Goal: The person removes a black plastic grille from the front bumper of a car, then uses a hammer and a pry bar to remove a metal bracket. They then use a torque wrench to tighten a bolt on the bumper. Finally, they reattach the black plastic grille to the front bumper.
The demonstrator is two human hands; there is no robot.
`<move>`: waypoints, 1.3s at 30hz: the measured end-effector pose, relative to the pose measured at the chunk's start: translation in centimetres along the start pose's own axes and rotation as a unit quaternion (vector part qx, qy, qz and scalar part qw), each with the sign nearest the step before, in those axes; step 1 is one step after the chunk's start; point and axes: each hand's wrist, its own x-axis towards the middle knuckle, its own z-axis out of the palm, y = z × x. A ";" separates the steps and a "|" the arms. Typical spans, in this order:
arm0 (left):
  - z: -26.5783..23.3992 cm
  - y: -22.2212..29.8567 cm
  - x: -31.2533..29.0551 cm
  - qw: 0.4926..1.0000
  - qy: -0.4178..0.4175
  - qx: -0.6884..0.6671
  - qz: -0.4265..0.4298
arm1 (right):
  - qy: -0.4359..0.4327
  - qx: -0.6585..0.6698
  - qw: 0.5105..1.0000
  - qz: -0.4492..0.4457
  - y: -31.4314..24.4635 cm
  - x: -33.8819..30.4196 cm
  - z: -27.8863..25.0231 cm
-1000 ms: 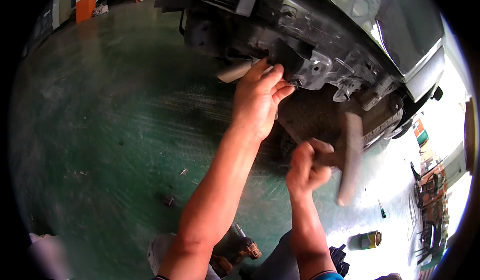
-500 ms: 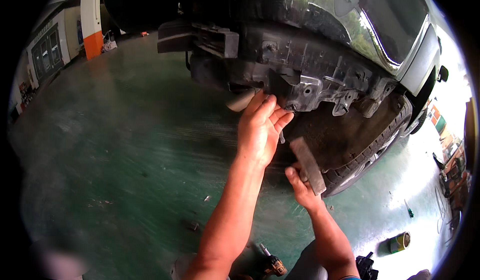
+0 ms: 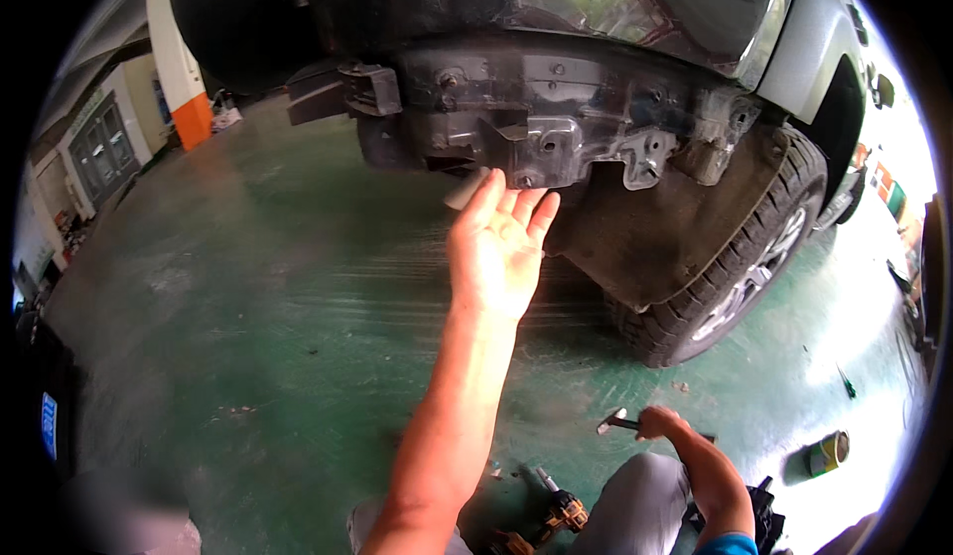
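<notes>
My left hand reaches up, palm toward me and fingers stretched out, under the bare black metal end panel of a vehicle. Its fingertips are at the panel's lower edge, and I cannot see whether they press on it. Beside the thumb, a pale pipe end shows below the bodywork. Low on the right, my right hand is closed round the handle of a hammer, its metal head pointing left, well away from the panel.
Right of the panel are a dark mud flap and a tyre. A cordless drill lies by my knees on the green floor. Farther right are a tin can and a thin green-handled tool.
My right hand has dropped down and right with the hammer, away from the panel. My left hand stays at the panel's lower edge, its fingers now more spread. The view has shifted.
</notes>
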 end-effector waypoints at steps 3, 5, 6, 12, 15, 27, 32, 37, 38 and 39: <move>0.5 0.2 -0.3 1.000 0.007 0.012 0.015 | 0.066 0.130 0.989 0.016 1.6 1.9 6.2; 0.2 0.3 -0.2 0.999 0.014 0.013 0.029 | 0.111 0.193 0.975 0.022 0.5 2.0 8.5; 0.3 0.1 -0.2 0.999 0.015 0.009 0.029 | 0.128 0.228 0.965 0.031 0.2 1.9 8.8; 0.1 -0.3 0.2 0.998 0.028 0.035 0.042 | 0.188 0.485 0.842 -0.145 -3.2 -7.4 0.0; 0.2 -1.0 0.5 0.999 0.025 0.007 0.027 | 0.251 0.495 0.787 -0.271 -3.9 -13.9 -7.3; -0.8 -1.9 0.5 0.992 0.021 -0.122 -0.036 | 0.110 0.165 0.980 -0.014 -1.7 -2.7 4.2; -0.2 -2.5 0.6 0.987 -0.020 -0.144 -0.064 | 0.090 0.183 0.977 0.056 0.5 -2.9 11.6; -2.2 -1.2 1.4 0.981 -0.138 -0.127 -0.041 | 0.105 0.208 0.972 -0.004 0.6 0.3 16.7; -2.2 -0.2 1.7 0.982 -0.153 -0.103 -0.043 | 0.121 0.222 0.967 -0.020 0.0 0.7 16.6; -2.9 0.4 2.6 0.960 -0.232 -0.136 -0.080 | 0.143 0.239 0.960 -0.028 0.3 0.7 16.7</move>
